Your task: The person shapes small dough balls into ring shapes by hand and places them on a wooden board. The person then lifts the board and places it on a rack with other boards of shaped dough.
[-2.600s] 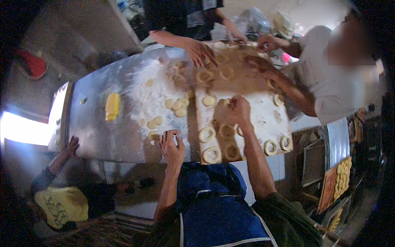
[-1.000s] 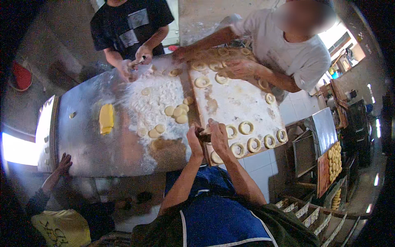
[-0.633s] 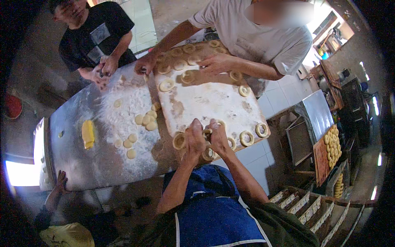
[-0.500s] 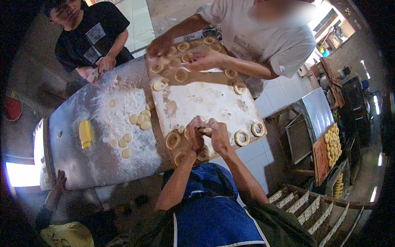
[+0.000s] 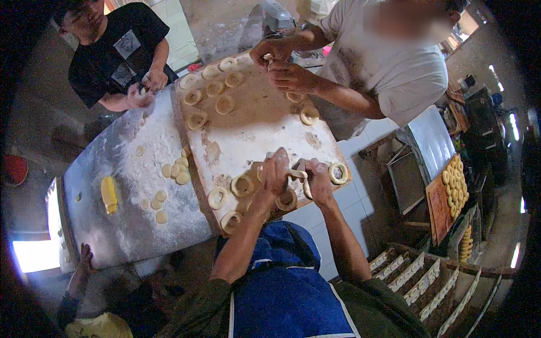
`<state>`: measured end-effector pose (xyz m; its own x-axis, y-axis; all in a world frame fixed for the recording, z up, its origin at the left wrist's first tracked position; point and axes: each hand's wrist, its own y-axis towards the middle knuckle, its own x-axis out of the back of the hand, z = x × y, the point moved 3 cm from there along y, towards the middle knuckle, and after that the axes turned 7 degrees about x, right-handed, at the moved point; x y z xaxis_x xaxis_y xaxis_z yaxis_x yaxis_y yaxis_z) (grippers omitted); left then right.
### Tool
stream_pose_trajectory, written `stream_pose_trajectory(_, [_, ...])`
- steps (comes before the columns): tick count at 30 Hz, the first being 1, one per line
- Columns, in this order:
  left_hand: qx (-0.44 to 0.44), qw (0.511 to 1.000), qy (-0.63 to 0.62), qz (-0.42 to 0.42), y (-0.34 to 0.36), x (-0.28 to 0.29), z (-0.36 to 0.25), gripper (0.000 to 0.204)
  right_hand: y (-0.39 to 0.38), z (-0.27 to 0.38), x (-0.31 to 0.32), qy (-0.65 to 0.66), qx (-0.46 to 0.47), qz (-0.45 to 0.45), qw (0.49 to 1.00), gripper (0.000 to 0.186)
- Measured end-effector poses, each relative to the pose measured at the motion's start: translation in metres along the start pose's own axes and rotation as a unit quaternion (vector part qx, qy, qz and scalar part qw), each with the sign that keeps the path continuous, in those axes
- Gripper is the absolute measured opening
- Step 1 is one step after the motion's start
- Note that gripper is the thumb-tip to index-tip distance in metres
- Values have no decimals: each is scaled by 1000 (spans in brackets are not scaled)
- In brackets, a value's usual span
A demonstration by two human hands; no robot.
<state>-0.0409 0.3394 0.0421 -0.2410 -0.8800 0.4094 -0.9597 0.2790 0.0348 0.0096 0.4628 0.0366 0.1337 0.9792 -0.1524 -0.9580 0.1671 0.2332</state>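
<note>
Above the near part of the floured wooden board [image 5: 256,132], a pale piece of dough [image 5: 296,173] stretches between my two hands. My left hand [image 5: 275,172] is closed around its one end, and my right hand [image 5: 317,179] grips the other; the part inside my fingers is hidden. Beside my left hand lie dough rings [image 5: 242,185], more of them [image 5: 217,198] toward the board's left corner. Partly behind my left wrist, another ring [image 5: 285,199] sits at the near edge. To the right of my right hand a single ring [image 5: 338,173] rests at the board's corner.
A floured metal table [image 5: 127,225] adjoins on the left, with small dough discs [image 5: 182,178] and a yellow block [image 5: 109,195]. Two people [image 5: 377,73] work with dough opposite me; another hand [image 5: 85,256] touches the table's near edge. Slatted racks [image 5: 428,287] stand lower right.
My hands have moved apart, and the dough between them shows as a longer strip. The person across has lifted both hands off the board and holds dough. The view has shifted slightly.
</note>
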Motion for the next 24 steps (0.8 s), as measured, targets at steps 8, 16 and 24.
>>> stream_pose_trajectory(8, [84,924,368,58,42,-32,-10,28,6,-14,48,-516,-139,-42,844,50])
stream_pose_trajectory(16, [242,841,378,-303,-27,187,96,30,-47,4,2,-466,-5,-13,885,51])
stream_pose_trajectory(24, [275,864,283,-313,-54,209,179,63,-29,-1,-153,-378,76,194,902,39])
